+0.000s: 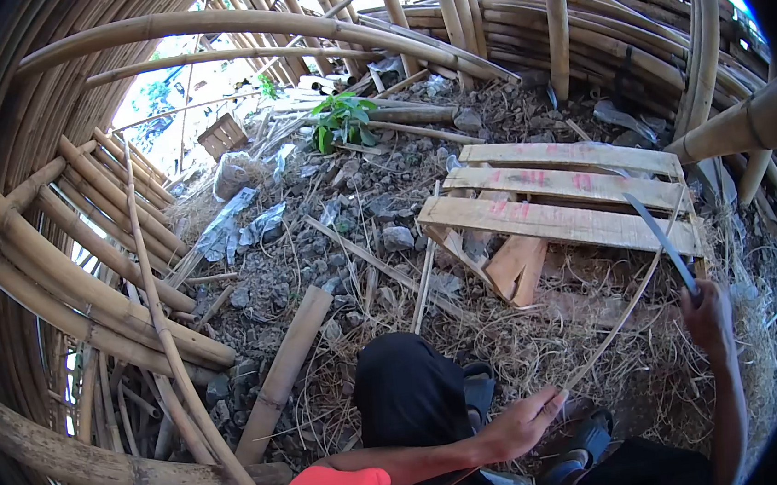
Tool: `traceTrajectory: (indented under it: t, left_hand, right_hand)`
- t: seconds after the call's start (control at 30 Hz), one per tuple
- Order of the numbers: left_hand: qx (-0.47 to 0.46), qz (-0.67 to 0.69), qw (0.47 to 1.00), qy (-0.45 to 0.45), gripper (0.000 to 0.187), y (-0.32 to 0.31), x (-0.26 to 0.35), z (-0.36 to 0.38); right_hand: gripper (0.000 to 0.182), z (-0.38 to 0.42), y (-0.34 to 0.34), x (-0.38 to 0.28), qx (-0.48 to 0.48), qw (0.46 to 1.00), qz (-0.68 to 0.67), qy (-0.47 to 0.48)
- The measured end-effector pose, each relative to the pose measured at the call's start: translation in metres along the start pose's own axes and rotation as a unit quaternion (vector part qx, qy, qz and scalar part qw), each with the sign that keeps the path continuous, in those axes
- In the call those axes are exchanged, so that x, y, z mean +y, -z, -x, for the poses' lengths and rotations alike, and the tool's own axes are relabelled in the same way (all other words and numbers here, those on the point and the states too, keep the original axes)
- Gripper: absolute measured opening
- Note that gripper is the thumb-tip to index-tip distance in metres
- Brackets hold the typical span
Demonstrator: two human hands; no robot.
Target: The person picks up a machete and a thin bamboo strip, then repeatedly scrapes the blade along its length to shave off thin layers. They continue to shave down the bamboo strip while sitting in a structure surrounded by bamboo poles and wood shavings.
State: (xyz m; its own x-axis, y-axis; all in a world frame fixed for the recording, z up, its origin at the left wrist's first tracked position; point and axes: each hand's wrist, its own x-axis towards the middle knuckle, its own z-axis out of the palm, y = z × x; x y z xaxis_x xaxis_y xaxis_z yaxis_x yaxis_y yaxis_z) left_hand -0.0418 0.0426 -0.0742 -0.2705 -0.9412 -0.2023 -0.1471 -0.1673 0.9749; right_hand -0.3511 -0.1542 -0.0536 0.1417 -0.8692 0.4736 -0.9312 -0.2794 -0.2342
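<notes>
My left hand (523, 425) pinches a thin bamboo strip (619, 322) low in the middle of the view. From my fingers the strip slants up and right, its far part overlapping the slatted wooden stool (552, 214). A long-bladed knife (661, 239) is in my right hand (709, 314), the fist closed round its handle. The blade points up and left over the stool's right end, close beside the strip. Red marks show on the stool's pale slats.
Bamboo poles (122, 474) are stacked at the left, and more poles (593, 49) form a wall behind. Rubble (397, 238), a green plant (343, 122) and plastic scraps (225, 224) lie ahead. A cut bamboo piece (287, 371) rests left of my knee. Fibre shavings (631, 378) cover the ground.
</notes>
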Motion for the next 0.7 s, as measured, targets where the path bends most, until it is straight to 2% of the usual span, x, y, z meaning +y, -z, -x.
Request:
traceTrajectory:
  t: [0.07, 0.13, 0.17, 0.2, 0.23, 0.3, 0.37, 0.43, 0.5, 0.53, 0.63, 0.67, 0.7]
  left_hand:
    - [0.019, 0.024, 0.999, 0.02, 0.032, -0.001, 0.01, 0.001]
    - [0.02, 0.045, 0.999, 0.015, 0.031, -0.002, 0.005, 0.0]
    - [0.025, 0.041, 0.998, 0.029, 0.03, -0.003, 0.012, 0.002]
    - [0.022, 0.034, 0.998, 0.04, 0.029, 0.0, 0.021, 0.003]
    - [0.013, 0.047, 0.997, 0.065, 0.028, 0.001, 0.023, 0.002]
    - [0.002, 0.082, 0.994, 0.076, 0.027, 0.001, 0.01, 0.004]
    - [-0.014, 0.11, 0.991, 0.075, 0.026, 0.0, 0.012, 0.003]
    - [-0.023, 0.158, 0.982, 0.095, 0.027, 0.001, 0.017, 0.005]
    - [-0.033, 0.147, 0.985, 0.087, 0.028, -0.001, 0.016, 0.004]
    - [-0.034, 0.14, 0.986, 0.085, 0.029, 0.001, 0.015, 0.004]
    - [0.02, 0.091, 0.993, 0.072, 0.029, 0.002, 0.018, 0.002]
    - [0.006, 0.111, 0.989, 0.102, 0.029, 0.004, 0.022, 0.006]
    - [0.004, 0.112, 0.988, 0.107, 0.029, 0.003, 0.02, 0.007]
  right_hand:
    - [0.01, 0.007, 0.022, -0.037, -0.177, 0.979, -0.08, -0.063]
    - [0.009, 0.01, 0.026, -0.05, -0.22, 0.974, -0.024, 0.056]
    - [0.009, 0.006, 0.025, -0.048, -0.233, 0.971, -0.028, 0.043]
    - [0.009, 0.003, 0.021, -0.042, -0.19, 0.981, -0.002, 0.032]
    - [0.012, -0.002, 0.022, -0.037, -0.15, 0.989, -0.005, -0.007]
    - [0.017, -0.012, 0.027, -0.014, -0.187, 0.973, -0.041, -0.132]
    - [0.019, -0.006, 0.043, -0.03, -0.158, 0.977, -0.067, -0.124]
    - [0.015, 0.002, 0.04, -0.034, -0.222, 0.967, -0.12, 0.028]
    - [0.011, 0.003, 0.039, -0.052, -0.325, 0.934, -0.024, 0.147]
    - [0.009, 0.004, 0.033, -0.049, -0.306, 0.94, -0.02, 0.15]
    - [0.011, -0.002, 0.025, -0.039, -0.227, 0.972, -0.019, 0.063]
    - [0.015, -0.009, 0.028, -0.037, -0.265, 0.958, -0.078, -0.079]
    - [0.018, -0.02, 0.031, -0.029, -0.29, 0.942, -0.03, -0.164]
